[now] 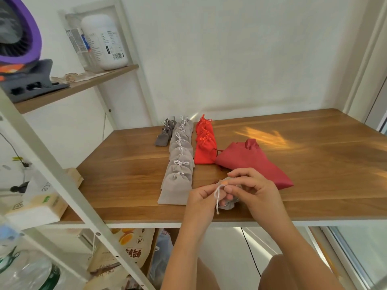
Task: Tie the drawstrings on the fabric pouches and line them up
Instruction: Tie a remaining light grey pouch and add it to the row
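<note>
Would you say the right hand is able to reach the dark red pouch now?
Probably yes: the dark red pouch lies just beyond the right hand, nothing between, but its fingers grip the grey pouch whose drawstring the left hand pinches; it must let go first.

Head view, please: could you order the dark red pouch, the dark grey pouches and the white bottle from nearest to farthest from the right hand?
1. Dark red pouch, just behind the right hand.
2. Dark grey pouches, back left on the table.
3. White bottle, up on the shelf.
</note>
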Demonstrator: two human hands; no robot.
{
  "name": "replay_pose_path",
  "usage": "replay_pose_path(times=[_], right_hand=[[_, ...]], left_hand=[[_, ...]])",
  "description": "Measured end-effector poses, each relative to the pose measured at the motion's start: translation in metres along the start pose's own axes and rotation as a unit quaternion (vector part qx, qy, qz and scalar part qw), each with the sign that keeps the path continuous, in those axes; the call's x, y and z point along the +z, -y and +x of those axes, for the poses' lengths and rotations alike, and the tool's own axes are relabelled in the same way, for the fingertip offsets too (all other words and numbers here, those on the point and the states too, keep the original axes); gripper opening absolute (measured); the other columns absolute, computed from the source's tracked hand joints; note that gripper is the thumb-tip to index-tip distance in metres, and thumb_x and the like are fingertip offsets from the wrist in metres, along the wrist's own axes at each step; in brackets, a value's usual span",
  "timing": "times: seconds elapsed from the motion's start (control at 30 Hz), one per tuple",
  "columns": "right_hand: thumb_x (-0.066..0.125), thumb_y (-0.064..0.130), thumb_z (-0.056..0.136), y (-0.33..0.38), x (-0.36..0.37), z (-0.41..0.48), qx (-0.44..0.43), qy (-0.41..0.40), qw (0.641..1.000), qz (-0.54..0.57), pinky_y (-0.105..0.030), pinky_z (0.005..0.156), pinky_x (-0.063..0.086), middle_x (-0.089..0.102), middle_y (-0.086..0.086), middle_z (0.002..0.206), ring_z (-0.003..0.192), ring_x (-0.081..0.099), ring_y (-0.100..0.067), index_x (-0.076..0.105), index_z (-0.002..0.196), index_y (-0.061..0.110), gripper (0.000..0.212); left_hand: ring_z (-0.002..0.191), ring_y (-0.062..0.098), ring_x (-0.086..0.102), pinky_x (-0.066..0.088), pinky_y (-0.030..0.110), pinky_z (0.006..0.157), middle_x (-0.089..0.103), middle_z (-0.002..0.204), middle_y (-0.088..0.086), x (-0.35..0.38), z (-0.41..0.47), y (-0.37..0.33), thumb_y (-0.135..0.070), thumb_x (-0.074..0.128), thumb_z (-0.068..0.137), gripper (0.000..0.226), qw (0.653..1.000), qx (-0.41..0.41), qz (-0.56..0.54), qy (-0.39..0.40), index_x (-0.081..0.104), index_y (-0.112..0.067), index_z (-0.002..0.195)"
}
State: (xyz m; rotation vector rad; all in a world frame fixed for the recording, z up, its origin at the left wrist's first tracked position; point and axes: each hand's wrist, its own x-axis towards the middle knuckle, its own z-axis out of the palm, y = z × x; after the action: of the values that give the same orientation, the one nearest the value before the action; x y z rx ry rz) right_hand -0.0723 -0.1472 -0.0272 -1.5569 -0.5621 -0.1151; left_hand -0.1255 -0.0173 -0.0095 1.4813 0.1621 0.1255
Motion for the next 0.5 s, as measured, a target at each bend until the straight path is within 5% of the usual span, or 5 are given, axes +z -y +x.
replay_pose_path(times=[0.17, 0.3, 0.43, 0.5], right_hand=[[0.079, 0.006, 0.074, 0.002, 0.003, 0.0, -0.02, -0.056, 0.997, -0.056, -0.017, 0.072, 0.044, 0.061, 0.015, 0.104, 0.088, 0.059, -0.011, 0.073, 0.097, 0.04, 0.042], [0.084, 0.016, 0.069, 0.007, 0.004, 0.004, 0.027, -0.079, 0.993, -0.089, -0.018, 0.072, 0.05, 0.059, 0.019, 0.109, 0.085, 0.06, -0.007, 0.059, 0.117, 0.035, 0.057], [0.086, 0.023, 0.065, 0.008, 0.007, 0.0, -0.033, -0.101, 0.982, -0.155, -0.014, 0.064, 0.044, 0.063, 0.01, 0.085, 0.074, 0.056, -0.011, 0.074, 0.09, 0.021, 0.028], [0.085, 0.017, 0.067, 0.01, 0.009, -0.003, -0.059, -0.1, 0.982, -0.148, -0.016, 0.06, 0.042, 0.063, 0.009, 0.078, 0.07, 0.055, -0.014, 0.076, 0.082, 0.02, 0.017]], left_hand=[[0.086, 0.01, 0.067, 0.051, 0.017, 0.073, 0.072, 0.09, 0.007, 0.002, -0.003, 0.004, -0.008, 0.062, 0.088, 0.016, 0.996, 0.077, 0.016, 0.034, 0.074, -0.004, 0.098], [0.072, 0.005, 0.063, 0.05, 0.016, 0.067, 0.067, 0.071, -0.002, 0.005, -0.001, 0.001, -0.033, 0.063, 0.078, 0.023, 0.997, 0.076, 0.001, -0.024, 0.076, -0.016, 0.073], [0.066, 0.011, 0.057, 0.05, 0.024, 0.07, 0.059, 0.063, 0.004, 0.002, 0.002, 0.0, -0.036, 0.058, 0.087, 0.037, 0.997, 0.054, 0.01, -0.051, 0.072, -0.006, 0.071], [0.07, 0.017, 0.058, 0.05, 0.032, 0.075, 0.059, 0.066, 0.008, 0.002, 0.002, -0.002, -0.03, 0.057, 0.092, 0.034, 0.998, 0.042, 0.024, -0.047, 0.073, -0.014, 0.066]])
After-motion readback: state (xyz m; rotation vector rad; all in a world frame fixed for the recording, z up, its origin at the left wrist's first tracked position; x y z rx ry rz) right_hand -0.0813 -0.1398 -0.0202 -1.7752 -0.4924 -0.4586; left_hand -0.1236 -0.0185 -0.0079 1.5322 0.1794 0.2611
